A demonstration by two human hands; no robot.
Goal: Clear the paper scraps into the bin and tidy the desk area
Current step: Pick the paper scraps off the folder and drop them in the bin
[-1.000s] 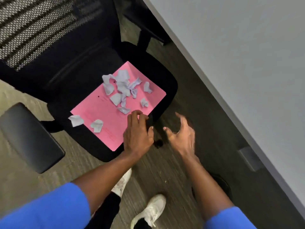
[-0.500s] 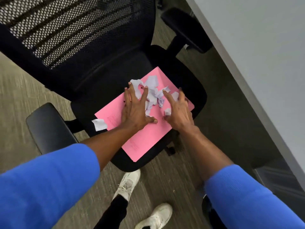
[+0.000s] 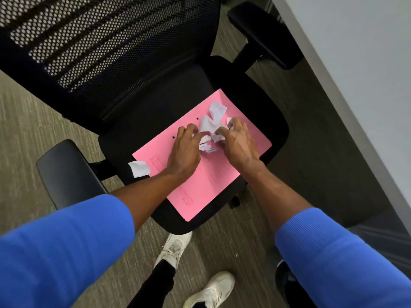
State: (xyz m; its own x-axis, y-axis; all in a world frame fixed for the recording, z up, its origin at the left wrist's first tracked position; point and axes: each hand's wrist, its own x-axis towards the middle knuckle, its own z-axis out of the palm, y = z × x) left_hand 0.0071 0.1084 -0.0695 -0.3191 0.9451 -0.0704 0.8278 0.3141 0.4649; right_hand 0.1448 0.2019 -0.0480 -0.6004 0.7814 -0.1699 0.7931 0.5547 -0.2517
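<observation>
A pink folder (image 3: 206, 181) lies on the seat of a black office chair (image 3: 155, 107). White paper scraps (image 3: 212, 123) are bunched into a pile on the folder's upper half. My left hand (image 3: 184, 150) curls around the pile from the left, and my right hand (image 3: 238, 143) curls around it from the right. Both sets of fingers press into the scraps. One loose scrap (image 3: 139, 168) lies apart at the folder's left corner, partly on the seat. No bin is in view.
The chair's armrests stand at the left (image 3: 66, 174) and the upper right (image 3: 264, 34). A grey desk edge (image 3: 355, 107) runs diagonally down the right side. My white shoes (image 3: 175, 247) are on the carpet just below the seat.
Both hands reached onto the folder and swept the scattered scraps together into one bunched pile between them. The view moved closer over the chair.
</observation>
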